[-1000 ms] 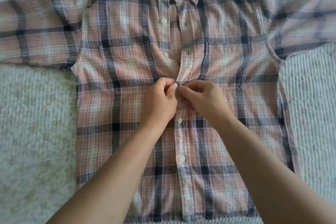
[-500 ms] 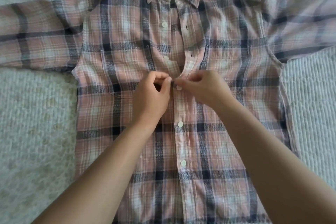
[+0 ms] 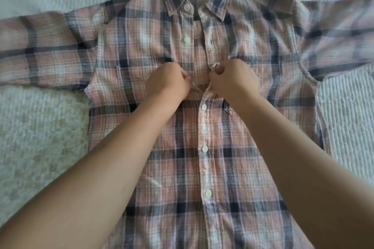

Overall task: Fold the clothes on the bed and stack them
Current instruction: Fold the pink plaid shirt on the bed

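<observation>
Both hands' fingers, left hand (image 3: 168, 85) and right hand (image 3: 234, 79), pinch the soft plaid shirt (image 3: 253, 127) placket, seemingly at a button.

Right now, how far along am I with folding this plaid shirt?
Early. Done: the plaid shirt lies flat, face up on the bed, its three lower buttons fastened. In hand: the left hand and right hand pinch the two front edges at chest height. Left: the upper buttons, all the folding, then stacking.
</observation>
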